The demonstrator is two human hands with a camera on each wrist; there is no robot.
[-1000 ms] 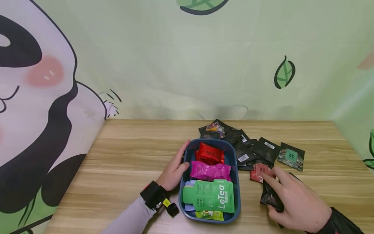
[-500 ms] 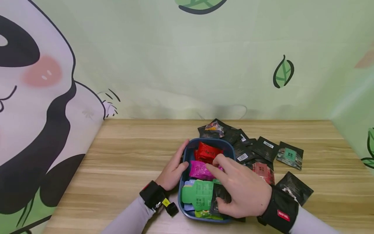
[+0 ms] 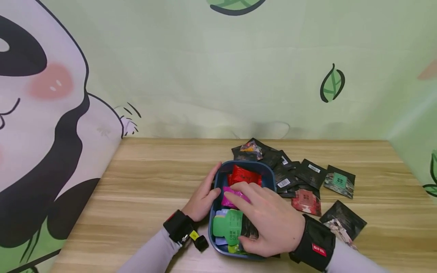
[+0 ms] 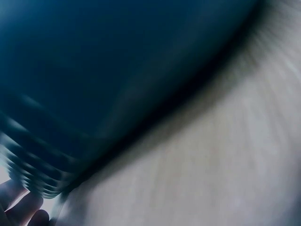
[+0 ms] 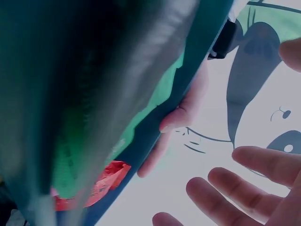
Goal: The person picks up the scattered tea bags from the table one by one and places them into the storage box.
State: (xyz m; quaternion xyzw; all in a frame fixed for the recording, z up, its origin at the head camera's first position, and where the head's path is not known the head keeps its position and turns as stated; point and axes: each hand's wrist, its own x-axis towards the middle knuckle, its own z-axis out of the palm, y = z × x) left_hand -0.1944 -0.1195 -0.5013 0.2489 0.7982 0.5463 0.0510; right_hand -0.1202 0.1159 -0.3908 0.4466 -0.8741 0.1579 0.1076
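A dark blue plastic bin (image 3: pixel 218 251) stands on the wooden table. My left hand (image 3: pixel 202 200) rests along its left side with fairly straight fingers, the thumb at the rim. Over the bin's right half is my right hand (image 3: pixel 269 218). In the right wrist view its fingers (image 5: pixel 254 193) are spread, apart from a blurred greyish packet in the bin. Part of a black packet (image 3: pixel 250 229) shows below this hand in the head view. Inside are red packets (image 3: pixel 244 175), a magenta packet (image 3: pixel 229 199) and a green LeTea packet (image 3: pixel 227 224), the last two partly hidden.
Several black sachets (image 3: pixel 286 176) lie piled behind and right of the bin. One has a red label (image 3: pixel 306 199), another a green one (image 3: pixel 339 180). A further black sachet (image 3: pixel 345 218) lies near the right forearm. A printed cloth backdrop (image 3: pixel 205 76) closes off the table's rear.
My right hand moved left from the table to the bin with a black packet, then slightly further left, and its fingers are now spread. My left hand has stayed at the bin's side.
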